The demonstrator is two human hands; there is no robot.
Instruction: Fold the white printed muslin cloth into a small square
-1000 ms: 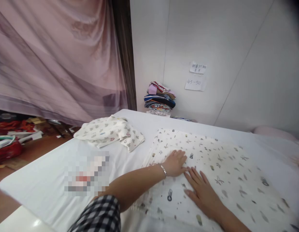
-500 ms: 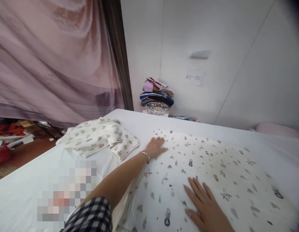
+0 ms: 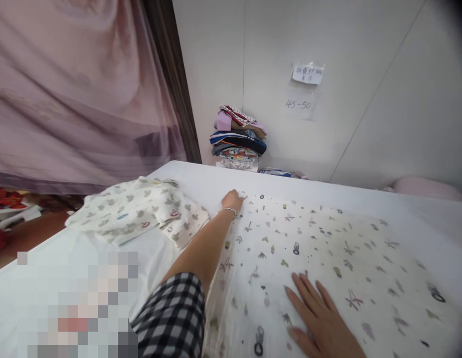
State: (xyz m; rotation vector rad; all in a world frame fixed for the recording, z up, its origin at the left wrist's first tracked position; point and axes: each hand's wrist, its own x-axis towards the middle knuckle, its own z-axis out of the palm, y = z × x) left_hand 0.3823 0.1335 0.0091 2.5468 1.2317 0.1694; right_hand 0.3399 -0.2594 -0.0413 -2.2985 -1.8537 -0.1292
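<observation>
A thin white cloth [image 3: 279,293] printed with leaves, starfish and small ring shapes lies spread over the table. My left hand [image 3: 233,200], with a bracelet at the wrist, is at its far left corner, fingers curled in on the edge there; the fingertips are partly hidden. My right hand [image 3: 318,313] rests flat on the middle of the cloth, its fingers spread. Along the near left side, the cloth's edge runs in loose folds. Left of my forearm lies a crumpled white cloth [image 3: 141,209] with grey-green prints.
The white table [image 3: 201,171] reaches toward a pale wall [image 3: 290,40] bearing paper notes [image 3: 307,74]. A stack of folded textiles [image 3: 238,139] stands beyond the far edge. A pink curtain [image 3: 85,89] hangs at left. A blurred patch covers the lower left.
My left hand has moved from lying flat on the cloth to its far left corner, and its fingers have curled. The right hand stays nearly in place. The view has shifted slightly.
</observation>
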